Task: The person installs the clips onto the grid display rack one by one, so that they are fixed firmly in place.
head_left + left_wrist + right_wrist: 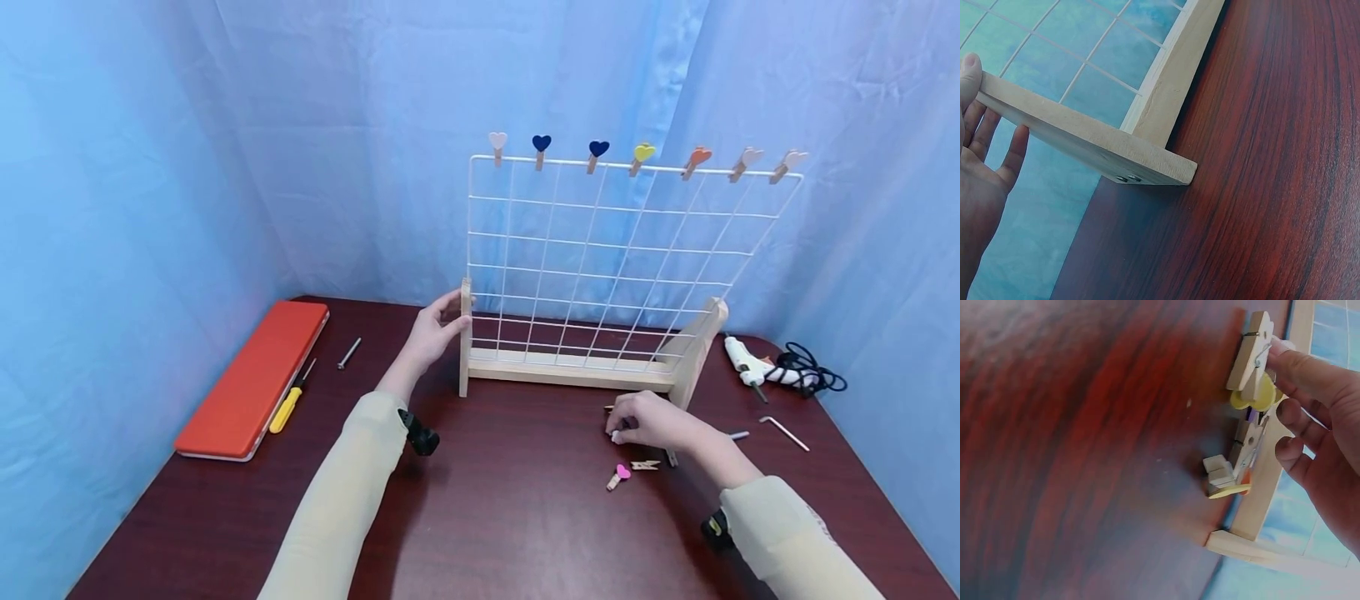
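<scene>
A white wire grid (pixel 555 242) stands upright in a wooden stand (pixel 570 375), heart-topped clothespins lined along its top wire. My left hand (pixel 435 329) holds the stand's left upright (pixel 1085 128), thumb on one side and fingers on the other. Before the stand's right end, my right hand (pixel 648 421) pinches at a wooden clothespin (pixel 1251 353), fingertips at its side; the hand hides part of it in the head view. Further clothespins (pixel 1244 440) lie beside it, some with yellow hearts. A pink-heart clothespin (pixel 618 475) and a plain clothespin (pixel 645 465) lie nearer the front.
To the left are a red case (pixel 258 375), a yellow-handled screwdriver (pixel 288 404) and a bolt (pixel 348 353). A white glue gun (pixel 750 367) with a black cord and a hex key (pixel 783 433) lie on the right. Blue curtains surround the dark table (pixel 510 517).
</scene>
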The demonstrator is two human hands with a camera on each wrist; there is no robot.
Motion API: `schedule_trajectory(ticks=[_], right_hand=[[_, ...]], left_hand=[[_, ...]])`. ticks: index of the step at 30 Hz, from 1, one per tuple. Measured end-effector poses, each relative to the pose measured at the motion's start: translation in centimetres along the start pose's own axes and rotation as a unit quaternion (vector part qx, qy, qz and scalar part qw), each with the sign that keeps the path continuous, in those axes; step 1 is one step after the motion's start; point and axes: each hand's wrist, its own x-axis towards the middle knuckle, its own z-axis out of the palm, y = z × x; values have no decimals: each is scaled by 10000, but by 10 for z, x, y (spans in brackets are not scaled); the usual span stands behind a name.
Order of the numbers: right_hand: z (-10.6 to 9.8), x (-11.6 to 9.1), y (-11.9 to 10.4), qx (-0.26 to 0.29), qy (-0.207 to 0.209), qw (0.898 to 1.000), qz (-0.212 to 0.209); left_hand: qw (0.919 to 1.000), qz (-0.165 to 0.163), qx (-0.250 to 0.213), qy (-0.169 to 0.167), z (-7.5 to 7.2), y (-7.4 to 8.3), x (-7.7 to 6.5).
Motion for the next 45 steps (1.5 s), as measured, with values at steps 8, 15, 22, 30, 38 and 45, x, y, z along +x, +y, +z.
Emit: schedule_trajectory(ticks=[8,15,22,30,38,45], right_hand=[[-32,11,-20,-292,631,9971,323],[-84,36,-51,-472,1805,9822,215],[-126,75,-87,-181,2807,9590,339],[-167,132,-139,385,3725,9254,589],[-182,180,-160,1197,4261,8903,1073],[-175,211,-133,1308,4748,8635,1084]], left_hand=[[9999,-36,52,87,0,-20,6],[9999,-95,-83,55,-3,0,0],[9999,-57,-72,66,-1,-11,5],[10000,-40,-90,-15,-2,-2,2],[9999,-100,-25,-53,-3,13,-2],[9999,-99,-88,-67,-1,1,1]])
